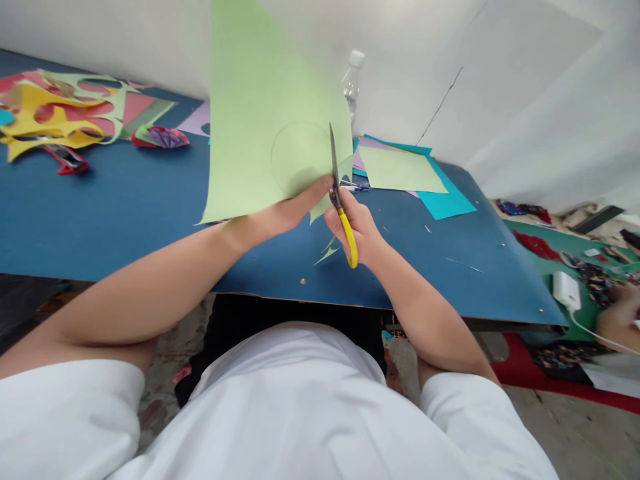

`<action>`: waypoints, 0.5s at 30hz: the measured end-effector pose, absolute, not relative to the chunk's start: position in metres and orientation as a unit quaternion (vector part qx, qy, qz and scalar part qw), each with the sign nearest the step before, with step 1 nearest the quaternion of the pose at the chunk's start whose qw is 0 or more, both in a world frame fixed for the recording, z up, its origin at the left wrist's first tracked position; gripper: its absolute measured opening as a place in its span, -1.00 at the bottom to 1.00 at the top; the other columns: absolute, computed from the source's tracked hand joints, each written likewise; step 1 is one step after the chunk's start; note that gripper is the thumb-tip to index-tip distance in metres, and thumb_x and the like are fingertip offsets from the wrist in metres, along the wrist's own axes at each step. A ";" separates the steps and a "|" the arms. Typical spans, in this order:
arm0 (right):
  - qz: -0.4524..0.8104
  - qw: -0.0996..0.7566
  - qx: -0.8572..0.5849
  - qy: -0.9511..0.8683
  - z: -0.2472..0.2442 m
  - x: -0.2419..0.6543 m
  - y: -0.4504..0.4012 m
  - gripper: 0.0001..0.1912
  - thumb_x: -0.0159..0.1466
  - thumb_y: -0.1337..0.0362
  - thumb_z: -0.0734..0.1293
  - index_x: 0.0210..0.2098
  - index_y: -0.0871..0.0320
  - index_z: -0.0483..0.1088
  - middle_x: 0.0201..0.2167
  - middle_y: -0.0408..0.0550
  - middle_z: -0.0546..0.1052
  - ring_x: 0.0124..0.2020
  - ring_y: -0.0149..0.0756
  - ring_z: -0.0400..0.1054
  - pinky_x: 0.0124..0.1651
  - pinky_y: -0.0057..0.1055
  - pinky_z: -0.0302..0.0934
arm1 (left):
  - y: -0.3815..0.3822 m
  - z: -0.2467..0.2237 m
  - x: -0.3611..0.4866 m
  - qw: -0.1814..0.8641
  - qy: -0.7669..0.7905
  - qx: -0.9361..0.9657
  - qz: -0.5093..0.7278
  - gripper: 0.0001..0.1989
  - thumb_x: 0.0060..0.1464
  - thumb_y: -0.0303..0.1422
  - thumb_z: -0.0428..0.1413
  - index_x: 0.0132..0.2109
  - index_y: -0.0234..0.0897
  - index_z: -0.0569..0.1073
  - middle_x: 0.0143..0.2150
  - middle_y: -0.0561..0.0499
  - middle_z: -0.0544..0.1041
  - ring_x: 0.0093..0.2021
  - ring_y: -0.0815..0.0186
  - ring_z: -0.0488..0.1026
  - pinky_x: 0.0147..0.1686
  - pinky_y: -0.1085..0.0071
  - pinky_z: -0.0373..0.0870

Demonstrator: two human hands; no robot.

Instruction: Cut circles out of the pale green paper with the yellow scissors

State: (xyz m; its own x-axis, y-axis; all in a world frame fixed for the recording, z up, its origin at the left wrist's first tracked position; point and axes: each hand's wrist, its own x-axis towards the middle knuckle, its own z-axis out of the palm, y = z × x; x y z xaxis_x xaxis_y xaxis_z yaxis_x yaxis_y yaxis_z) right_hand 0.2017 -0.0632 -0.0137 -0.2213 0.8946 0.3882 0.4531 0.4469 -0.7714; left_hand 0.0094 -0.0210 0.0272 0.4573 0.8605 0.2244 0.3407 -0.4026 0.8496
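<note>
A large sheet of light green paper [260, 87] stands tilted up over the table, with a circle drawn in pencil on its lower part. My left hand [305, 200] holds the sheet at its lower right, the thumb on the front and the other fingers hidden behind. In my right hand [360, 227] is a pair of scissors [349, 237] with yellow handles. Their blades point up and lie against the paper, just right of the circle. A thin cut strip of green paper [327, 255] hangs below, beside the scissors.
Blue table [125, 200]. Paper offcuts [55, 120], a red-handled tool [67, 160] and a folded paper piece [160, 137] lie left. Coloured sheets [405, 170], pens [354, 188] and a clear bottle [352, 80] are right. Another person's hand [623, 313] is at a green table [550, 267].
</note>
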 end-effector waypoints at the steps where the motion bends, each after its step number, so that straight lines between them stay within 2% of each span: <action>1: 0.260 0.424 -0.458 -0.737 -0.014 0.202 -0.063 -0.38 0.37 -0.42 0.27 -0.16 0.02 0.21 -0.52 -0.25 0.24 -0.48 -0.32 0.11 -0.38 -0.31 0.12 | -0.020 0.027 0.009 0.390 0.392 0.761 0.338 -0.44 0.37 0.04 0.03 0.39 0.00 0.48 0.42 0.12 0.53 0.60 0.09 0.24 0.66 0.18 0.04; 9: 0.253 0.431 -0.447 -0.742 -0.015 0.201 -0.063 -0.38 0.40 -0.43 0.22 -0.16 0.02 0.19 -0.53 -0.27 0.24 -0.50 -0.35 0.08 -0.38 -0.32 0.08 | -0.022 0.029 0.010 0.391 0.395 0.754 0.351 -0.39 0.39 0.02 0.05 0.46 -0.06 0.40 0.44 0.03 0.52 0.60 0.01 0.23 0.68 0.06 -0.02; 12: 0.252 0.430 -0.449 -0.742 -0.015 0.202 -0.063 -0.39 0.40 -0.42 0.23 -0.15 0.02 0.20 -0.52 -0.28 0.23 -0.50 -0.36 0.07 -0.39 -0.32 0.05 | -0.022 0.029 0.012 0.384 0.404 0.755 0.346 -0.45 0.40 0.01 0.04 0.40 -0.03 0.47 0.43 0.08 0.52 0.62 0.03 0.19 0.69 0.07 -0.07; 15: 0.251 0.430 -0.450 -0.741 -0.015 0.202 -0.063 -0.40 0.40 -0.40 0.25 -0.16 0.03 0.19 -0.52 -0.28 0.23 -0.50 -0.36 0.07 -0.39 -0.32 0.05 | -0.020 0.028 0.012 0.385 0.407 0.758 0.334 -0.49 0.41 0.03 0.00 0.33 -0.02 0.54 0.41 0.14 0.55 0.61 0.08 0.21 0.68 0.11 -0.02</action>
